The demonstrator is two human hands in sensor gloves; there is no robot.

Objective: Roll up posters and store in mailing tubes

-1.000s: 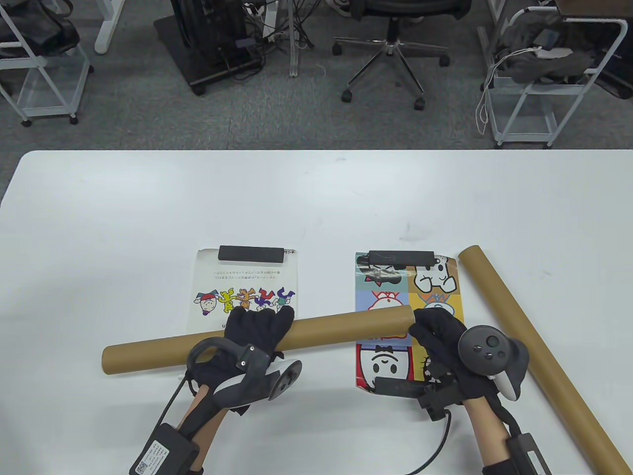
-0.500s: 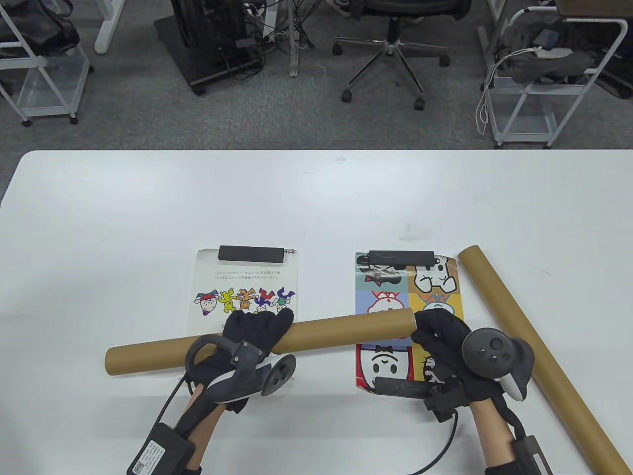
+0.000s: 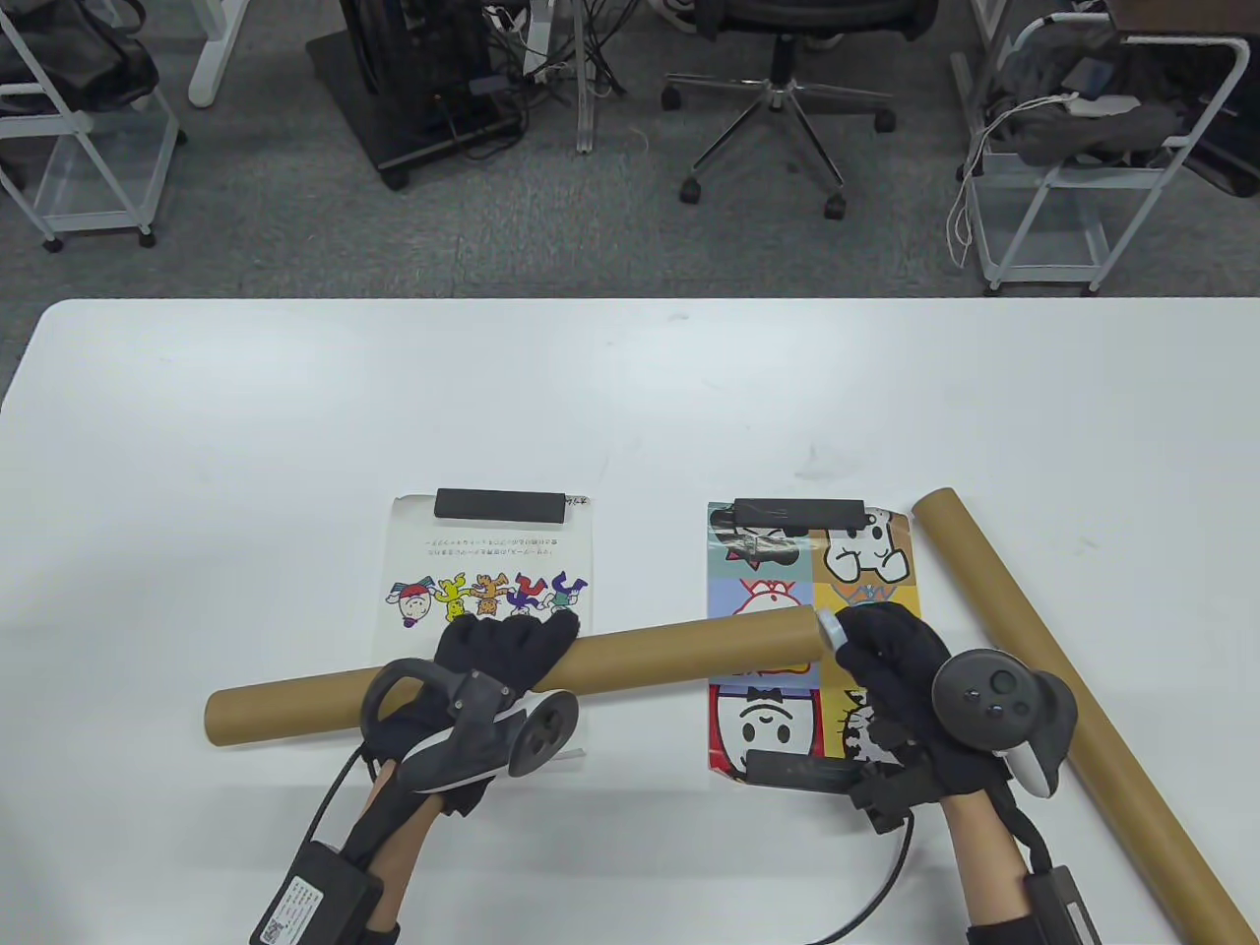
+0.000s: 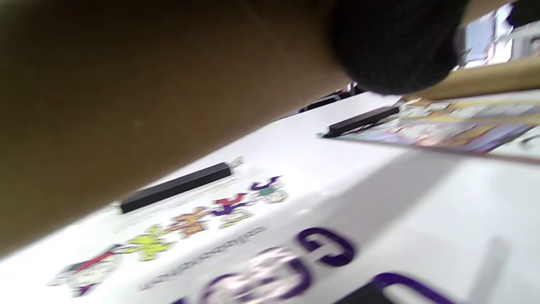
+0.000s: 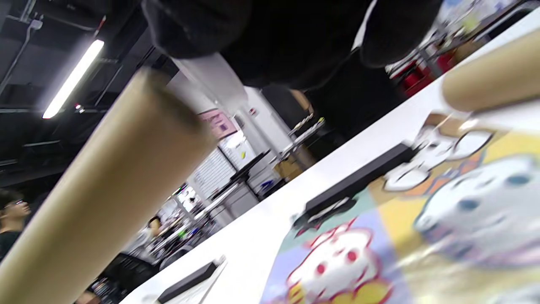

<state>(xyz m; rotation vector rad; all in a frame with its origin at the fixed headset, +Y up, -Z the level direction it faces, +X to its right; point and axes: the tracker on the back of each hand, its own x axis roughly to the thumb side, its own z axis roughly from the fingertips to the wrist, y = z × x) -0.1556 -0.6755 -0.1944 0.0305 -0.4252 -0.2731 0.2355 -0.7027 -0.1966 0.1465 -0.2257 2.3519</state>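
Observation:
A brown mailing tube [image 3: 669,655] is held just above the table, crossing over both posters. My left hand [image 3: 512,638] grips it around its middle, fingers curled over the top. At the tube's right end my right hand [image 3: 854,640] pinches a small white end cap [image 3: 830,630], which sits right at the tube's mouth. A white poster [image 3: 492,566] with cartoon figures lies flat under the left hand. A colourful poster [image 3: 787,576] lies flat under the right. In the right wrist view the cap [image 5: 215,84] shows beside the tube's end [image 5: 105,190].
A second brown tube [image 3: 1043,679] lies diagonally at the right, next to the colourful poster. Black bars weigh down the posters' edges [image 3: 500,505] [image 3: 799,513] [image 3: 792,768]. Beyond the table's far edge stand an office chair [image 3: 778,89] and carts.
My right hand has drawn slightly right and the white cap now shows at the tube's end. The left hand has turned a little on the tube; the tube has barely shifted.

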